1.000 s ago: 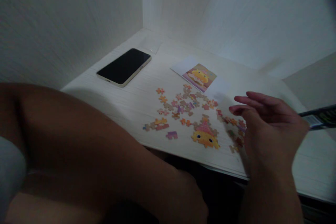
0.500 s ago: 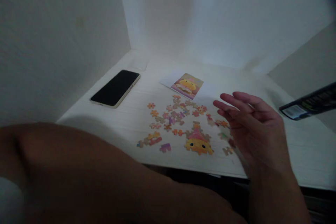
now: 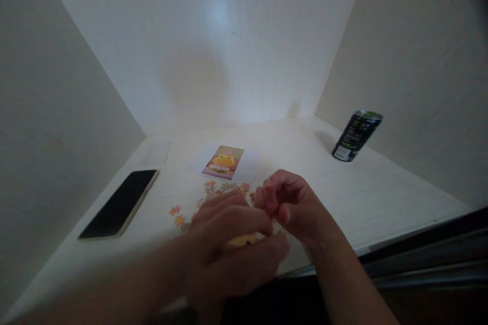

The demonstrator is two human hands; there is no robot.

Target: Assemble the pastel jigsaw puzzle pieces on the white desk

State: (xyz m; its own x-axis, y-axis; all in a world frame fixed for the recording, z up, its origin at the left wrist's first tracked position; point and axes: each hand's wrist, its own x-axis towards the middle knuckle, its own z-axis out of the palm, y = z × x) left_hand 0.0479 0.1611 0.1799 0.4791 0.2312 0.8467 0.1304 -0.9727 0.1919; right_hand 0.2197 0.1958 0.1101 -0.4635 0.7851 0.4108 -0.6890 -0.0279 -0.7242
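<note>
My left hand [image 3: 232,244] is spread low over the jigsaw puzzle, its thumb and forefinger apart, somewhat blurred, and no piece shows in it. Between them part of the joined yellow puzzle section [image 3: 243,240] shows, with a dark eye on it. Just to the right, my right hand [image 3: 295,205] is curled closed, fingertips bent inward near the left hand; whatever they may hold is hidden. Loose jigsaw pieces [image 3: 179,220] lie left of the hands, and more pieces [image 3: 229,186] lie beyond them. Many pieces are covered by my left hand.
A picture card [image 3: 224,162] of a yellow figure lies behind the pieces. At the left is a dark-screened phone [image 3: 120,203]. A black drink can [image 3: 356,135] stands at the right on the white table [image 3: 381,193], which has walls on three sides.
My view has tilted up and turned right, so the whole can shows. My left hand has come in over the puzzle. My right hand's stretched fingers have curled in.
</note>
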